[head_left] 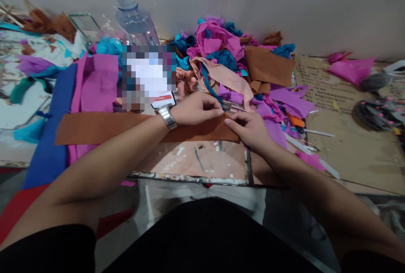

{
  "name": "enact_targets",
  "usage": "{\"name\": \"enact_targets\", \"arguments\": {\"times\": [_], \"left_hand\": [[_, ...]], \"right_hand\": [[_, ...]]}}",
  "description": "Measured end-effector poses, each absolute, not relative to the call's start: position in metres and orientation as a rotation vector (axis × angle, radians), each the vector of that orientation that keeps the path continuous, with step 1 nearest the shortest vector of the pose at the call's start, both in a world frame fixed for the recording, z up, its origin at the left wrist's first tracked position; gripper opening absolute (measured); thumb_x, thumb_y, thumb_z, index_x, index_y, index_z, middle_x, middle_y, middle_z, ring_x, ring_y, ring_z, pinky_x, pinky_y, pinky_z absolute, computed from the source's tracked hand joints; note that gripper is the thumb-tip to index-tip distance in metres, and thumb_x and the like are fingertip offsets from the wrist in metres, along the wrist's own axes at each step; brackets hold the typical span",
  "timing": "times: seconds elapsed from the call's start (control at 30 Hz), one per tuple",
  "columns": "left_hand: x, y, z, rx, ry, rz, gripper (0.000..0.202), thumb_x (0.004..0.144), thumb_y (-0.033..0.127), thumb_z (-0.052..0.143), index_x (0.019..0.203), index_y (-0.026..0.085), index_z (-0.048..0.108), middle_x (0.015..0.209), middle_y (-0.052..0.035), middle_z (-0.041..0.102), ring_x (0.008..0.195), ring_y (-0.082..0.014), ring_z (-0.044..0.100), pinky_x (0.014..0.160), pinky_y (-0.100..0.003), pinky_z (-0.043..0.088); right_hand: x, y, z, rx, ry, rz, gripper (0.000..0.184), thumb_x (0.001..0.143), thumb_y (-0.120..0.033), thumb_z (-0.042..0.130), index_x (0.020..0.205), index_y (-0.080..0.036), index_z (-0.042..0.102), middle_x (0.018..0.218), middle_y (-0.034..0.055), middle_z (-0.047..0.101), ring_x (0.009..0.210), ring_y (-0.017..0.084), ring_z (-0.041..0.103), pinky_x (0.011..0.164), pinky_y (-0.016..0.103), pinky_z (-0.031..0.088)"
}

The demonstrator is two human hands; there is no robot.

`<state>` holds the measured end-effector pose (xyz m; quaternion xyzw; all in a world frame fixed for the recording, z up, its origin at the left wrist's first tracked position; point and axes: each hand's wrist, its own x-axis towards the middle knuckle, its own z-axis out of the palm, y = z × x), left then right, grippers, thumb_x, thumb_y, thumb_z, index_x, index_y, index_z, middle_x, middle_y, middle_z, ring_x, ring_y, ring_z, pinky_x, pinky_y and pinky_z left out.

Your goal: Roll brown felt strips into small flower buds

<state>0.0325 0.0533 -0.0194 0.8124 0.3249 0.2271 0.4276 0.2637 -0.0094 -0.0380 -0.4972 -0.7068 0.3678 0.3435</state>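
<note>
A long brown paper strip (104, 127) lies across a glass work board (190, 167) in front of me. My left hand (196, 110), with a metal watch on the wrist, rests curled on the strip's right end, fingertips pinching its top edge. My right hand (248, 129) meets it from the right, fingers closed on the same end of the strip. Small scissors (232, 107) lie just beyond the fingertips, partly hidden by my hands.
Heaped paper scraps (221, 53) in magenta, blue, brown and peach fill the back. A clear water bottle (136, 17) stands at the back left. Magenta (98, 81) and blue sheets (52, 138) lie left. Cardboard (351, 138) and a dark tool (379, 112) are at right.
</note>
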Motion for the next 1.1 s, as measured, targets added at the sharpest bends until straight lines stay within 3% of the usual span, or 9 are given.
{"name": "enact_targets", "arguments": {"times": [0.6,1.1], "left_hand": [[0.043,0.05,-0.024,2.083,0.807,0.574,0.029,0.094,0.041,0.066,0.092,0.015,0.077,0.085,-0.0045,0.074,0.077,-0.0155,0.063,0.075,-0.029,0.047],[0.041,0.051,-0.021,2.094,0.816,0.531,0.032,0.094,0.044,0.068,0.093,0.014,0.078,0.085,-0.005,0.075,0.075,-0.0145,0.062,0.072,-0.028,0.045]], "right_hand": [[0.266,-0.008,-0.038,-1.279,-1.819,1.004,0.032,0.097,-0.041,0.061,0.078,-0.017,0.071,0.071,-0.0001,0.059,0.067,0.014,0.049,0.064,0.028,0.037],[0.268,-0.007,-0.039,-1.305,-1.867,0.914,0.029,0.095,-0.037,0.061,0.081,-0.016,0.074,0.07,-0.0001,0.061,0.066,0.014,0.05,0.065,0.028,0.037]]}}
